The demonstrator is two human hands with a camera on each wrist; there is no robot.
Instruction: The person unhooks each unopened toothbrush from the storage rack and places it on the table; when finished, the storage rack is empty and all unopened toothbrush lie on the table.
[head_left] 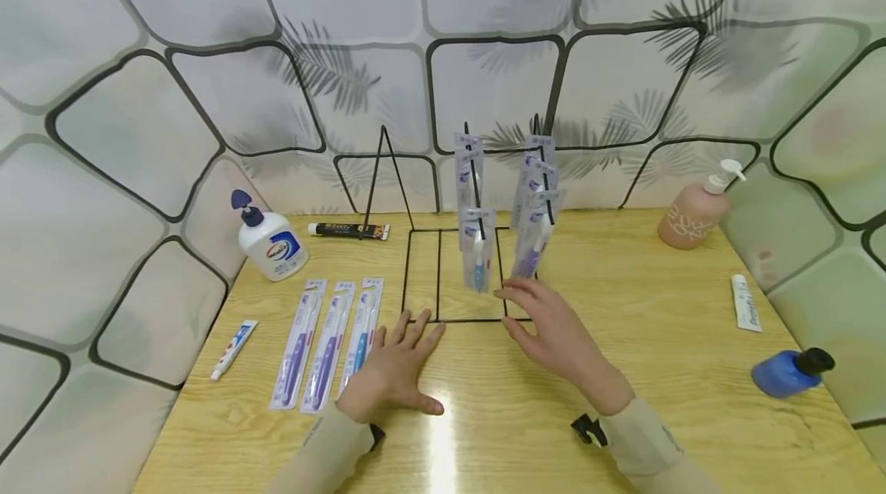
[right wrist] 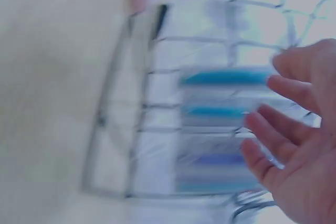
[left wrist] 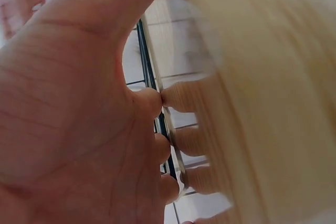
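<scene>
A black wire rack (head_left: 438,271) stands in the middle of the table. Several blister-packed toothbrushes hang in two rows on it, a blue-handled pack (head_left: 478,267) at the front of the middle row and a purple-handled pack (head_left: 531,248) at the front of the right row. My left hand (head_left: 398,371) is spread low over the table, fingertips close to the rack's front bar, holding nothing. My right hand (head_left: 554,332) has its fingers loosely bent just below the right row; nothing is visible in its grasp. Its blurred wrist view shows the fingers (right wrist: 262,124) beside hanging packs.
Three packed toothbrushes (head_left: 325,348) lie left of my left hand. Beyond are a small toothpaste tube (head_left: 234,349), a white pump bottle (head_left: 273,248) and a black tube (head_left: 349,231). On the right are a pink pump bottle (head_left: 694,213), a white tube (head_left: 745,303) and a blue bottle (head_left: 785,375).
</scene>
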